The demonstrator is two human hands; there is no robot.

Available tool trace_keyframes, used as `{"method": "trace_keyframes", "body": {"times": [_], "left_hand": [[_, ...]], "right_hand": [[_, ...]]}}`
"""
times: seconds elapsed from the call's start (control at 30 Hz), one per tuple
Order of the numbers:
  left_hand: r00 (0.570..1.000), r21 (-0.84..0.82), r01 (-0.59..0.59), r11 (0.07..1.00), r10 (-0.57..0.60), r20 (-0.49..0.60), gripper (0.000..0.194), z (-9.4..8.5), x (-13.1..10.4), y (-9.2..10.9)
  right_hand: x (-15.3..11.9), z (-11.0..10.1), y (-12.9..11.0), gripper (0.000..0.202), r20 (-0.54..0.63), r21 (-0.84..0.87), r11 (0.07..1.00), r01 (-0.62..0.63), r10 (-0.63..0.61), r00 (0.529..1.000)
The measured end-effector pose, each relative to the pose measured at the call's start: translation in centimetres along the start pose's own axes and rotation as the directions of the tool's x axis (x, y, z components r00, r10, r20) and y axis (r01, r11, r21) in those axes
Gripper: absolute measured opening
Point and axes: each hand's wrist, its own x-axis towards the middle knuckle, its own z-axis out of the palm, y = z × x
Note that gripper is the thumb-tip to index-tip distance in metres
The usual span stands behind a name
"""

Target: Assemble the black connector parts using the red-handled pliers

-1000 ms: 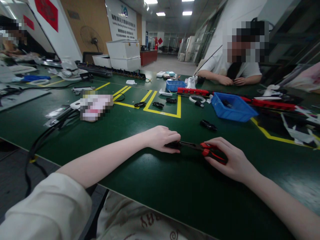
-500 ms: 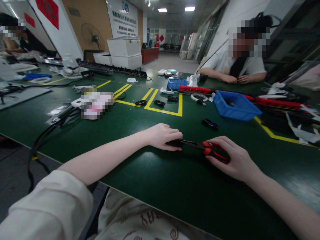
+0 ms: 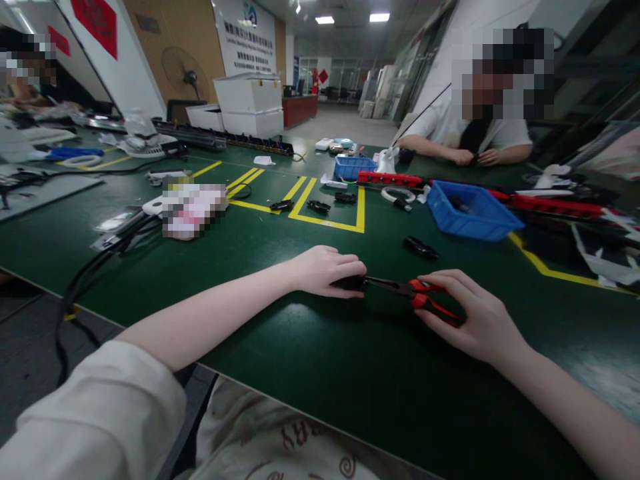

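My left hand (image 3: 327, 272) grips a small black part (image 3: 350, 283) just above the green table (image 3: 300, 353). Red-and-black pliers (image 3: 417, 293) are in my right hand (image 3: 473, 313), with fingers round the handles. The long, thin jaws point left and their tips meet the right end of the black part. Whether the tips bite on it cannot be made out. Behind my hands, to the right, lies another black part (image 3: 421, 247). Several similar ones, such as this black piece (image 3: 319, 207), rest near yellow tape lines (image 3: 327, 225) farther back.
A blue bin (image 3: 475, 217) with dark items stands at the back right, beside a red strip (image 3: 555, 205). A smaller blue bin (image 3: 354, 167) is farther off. Left are a phone (image 3: 190, 212) and black cables (image 3: 75, 287). Across the table sits a person (image 3: 470, 137).
My right hand and the pliers have shifted slightly to the right. My left hand has hardly moved and still grips the black part.
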Motion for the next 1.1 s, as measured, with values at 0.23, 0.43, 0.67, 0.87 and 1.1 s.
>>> {"method": "trace_keyframes", "body": {"times": [0.23, 0.43, 0.67, 0.87, 1.1], "left_hand": [[1.000, 0.056, -0.008, 0.998, 0.007, 0.022, 0.039, -0.03, 0.14, 0.22], [1.000, 0.112, -0.002, 0.994, 0.004, -0.012, 0.039, 0.14, 0.12, 0.22], [1.000, 0.142, 0.013, 0.990, -0.016, 0.018, 0.039, 0.11, 0.18, 0.40], [0.998, 0.173, 0.015, 0.985, -0.024, 0.052, 0.037, 0.15, 0.33, 0.50], [0.992, 0.126, 0.056, 0.990, -0.070, 0.103, 0.034, 0.12, 0.48, 0.42]], "right_hand": [[-0.03, -0.05, -0.21, 0.039, -0.002, -0.032, 0.999, 0.016, -0.016, 1.000], [-0.12, 0.18, -0.17, 0.038, -0.010, 0.009, 1.000, 0.015, -0.014, 1.000], [-0.20, 0.29, 0.19, 0.039, 0.018, 0.038, 0.999, -0.032, 0.031, 0.999], [-0.09, 0.29, -0.11, 0.039, 0.051, 0.037, 0.996, -0.077, 0.075, 0.996], [0.02, 0.57, -0.51, 0.053, 0.099, -0.025, 0.995, -0.095, 0.097, 0.990]]}}
